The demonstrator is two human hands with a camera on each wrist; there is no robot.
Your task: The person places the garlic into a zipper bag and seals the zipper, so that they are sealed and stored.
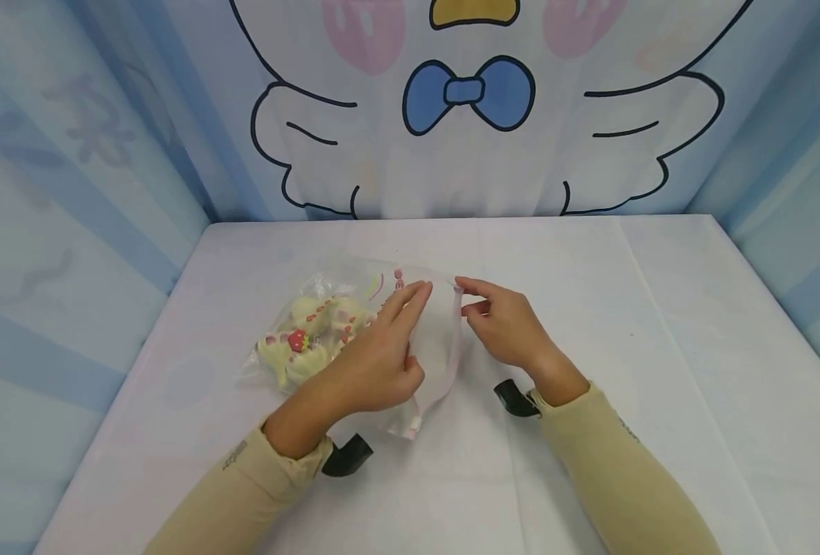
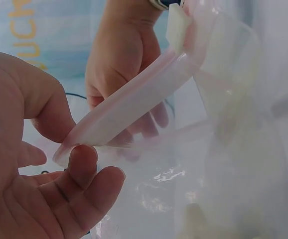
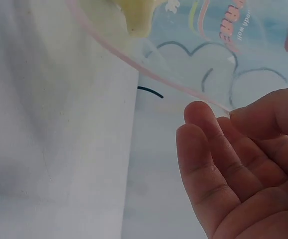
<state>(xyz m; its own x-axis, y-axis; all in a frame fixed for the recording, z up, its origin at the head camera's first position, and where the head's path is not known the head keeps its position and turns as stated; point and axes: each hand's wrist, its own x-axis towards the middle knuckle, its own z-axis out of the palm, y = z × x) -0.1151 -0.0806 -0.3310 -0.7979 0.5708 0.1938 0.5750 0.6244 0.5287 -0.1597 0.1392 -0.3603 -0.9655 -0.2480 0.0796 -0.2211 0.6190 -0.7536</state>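
A clear zip bag (image 1: 438,347) with a pink zip edge lies on the table, holding pale yellow toys (image 1: 299,362) with red spots and a strawberry shape. My left hand (image 1: 375,370) reaches across it from the front left. In the left wrist view that hand (image 2: 14,199) pinches the pink edge (image 2: 124,107) between thumb and finger, though from above the pinch is hidden. A white slider (image 2: 176,30) sits further along the zip. My right hand (image 1: 510,324) pinches the far right corner of the bag with thumb and index finger, its other fingers loosely bent.
A white cloth covers the table (image 1: 660,385). Behind it hangs a curtain (image 1: 465,169) printed with a bow tie and wings. Blue curtains (image 1: 56,270) enclose both sides. Black curved pieces (image 1: 347,456) stick out from both sleeves near the wrists.
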